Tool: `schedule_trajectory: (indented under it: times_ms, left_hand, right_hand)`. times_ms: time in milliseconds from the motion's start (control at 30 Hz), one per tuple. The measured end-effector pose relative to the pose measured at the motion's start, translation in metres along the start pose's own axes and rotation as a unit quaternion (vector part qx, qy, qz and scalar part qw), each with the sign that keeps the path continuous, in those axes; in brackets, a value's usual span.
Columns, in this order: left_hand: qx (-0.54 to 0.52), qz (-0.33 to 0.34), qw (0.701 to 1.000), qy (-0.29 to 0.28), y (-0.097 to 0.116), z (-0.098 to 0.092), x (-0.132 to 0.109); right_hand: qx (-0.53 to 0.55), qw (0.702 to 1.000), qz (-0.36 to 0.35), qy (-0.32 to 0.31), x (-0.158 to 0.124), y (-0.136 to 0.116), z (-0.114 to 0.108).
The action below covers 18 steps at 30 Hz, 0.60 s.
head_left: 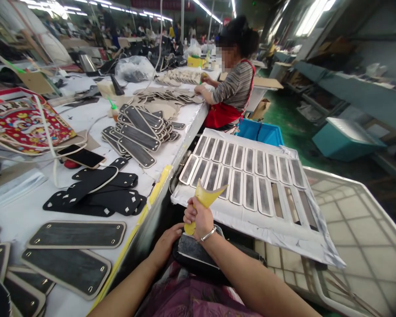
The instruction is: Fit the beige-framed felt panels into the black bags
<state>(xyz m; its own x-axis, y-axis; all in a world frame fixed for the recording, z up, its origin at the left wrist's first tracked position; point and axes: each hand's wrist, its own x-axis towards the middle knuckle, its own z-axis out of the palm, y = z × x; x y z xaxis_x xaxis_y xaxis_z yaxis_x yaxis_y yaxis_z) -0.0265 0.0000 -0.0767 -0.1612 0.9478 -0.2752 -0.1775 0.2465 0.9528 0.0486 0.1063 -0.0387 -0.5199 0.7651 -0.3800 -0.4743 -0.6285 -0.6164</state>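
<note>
My right hand (pixel 197 219) is closed round the handle of a yellow brush-like tool (pixel 205 197) whose splayed tip points up toward the board. My left hand (pixel 167 244) rests with curled fingers on the edge of a dark padded strap piece (pixel 193 252) lying in my lap, touching it. Just beyond them a white board (pixel 218 211) carries rows of grey rectangular strap pieces (pixel 244 174) with pale borders.
A long white worktable (pixel 23 215) on the left holds black strap pieces (pixel 95 193), bordered pieces (pixel 75 234), a stack (pixel 138 130), a phone (pixel 82 156) and a red printed bag (pixel 20 119). A seated co-worker (pixel 232 83) works further along. A white wire rack (pixel 359 229) stands right.
</note>
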Motion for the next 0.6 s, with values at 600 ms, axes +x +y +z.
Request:
schedule_trajectory:
  times_ms: [600]
  left_hand:
    - [-0.066,-0.003,0.997,-0.025,-0.010,-0.005,0.005]
  right_hand:
    - [-0.070,0.997,-0.014,-0.005,0.004,0.009,0.002]
